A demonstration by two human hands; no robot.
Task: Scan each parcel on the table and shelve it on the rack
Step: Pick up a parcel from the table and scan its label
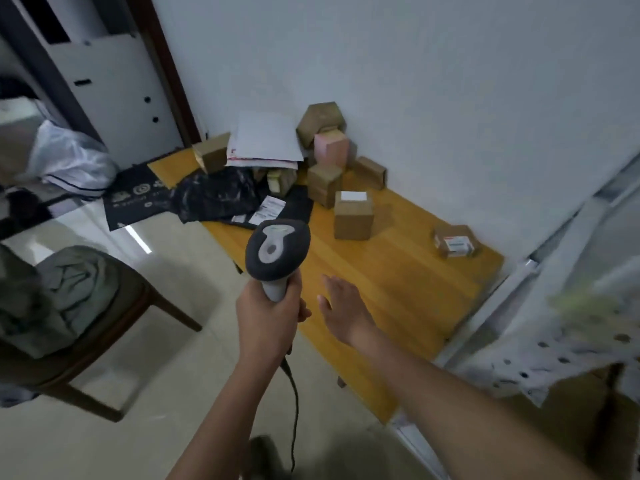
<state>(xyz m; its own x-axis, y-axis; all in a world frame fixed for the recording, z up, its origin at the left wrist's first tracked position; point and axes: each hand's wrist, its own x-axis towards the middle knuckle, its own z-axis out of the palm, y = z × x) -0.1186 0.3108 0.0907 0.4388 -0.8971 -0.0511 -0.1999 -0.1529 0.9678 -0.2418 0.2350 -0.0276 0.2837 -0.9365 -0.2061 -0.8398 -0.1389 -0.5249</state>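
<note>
My left hand (268,320) grips the grey handle of a black and grey barcode scanner (277,249), held upright over the near left edge of the yellow wooden table (398,289). My right hand (341,308) hovers flat over the table with fingers apart, holding nothing. A brown parcel with a white label (353,216) stands ahead of it. A small flat parcel (455,241) lies at the right by the wall. More brown boxes, a pink box (331,148), a white mailer (265,140) and black plastic bags (214,195) pile at the far end.
A wooden chair (114,327) with a grey-green garment stands at the left on the pale tiled floor. A grey metal rack upright (114,88) rises at the far left, a white bag (69,157) beside it. White rails and a perforated sheet (554,358) lie at the right.
</note>
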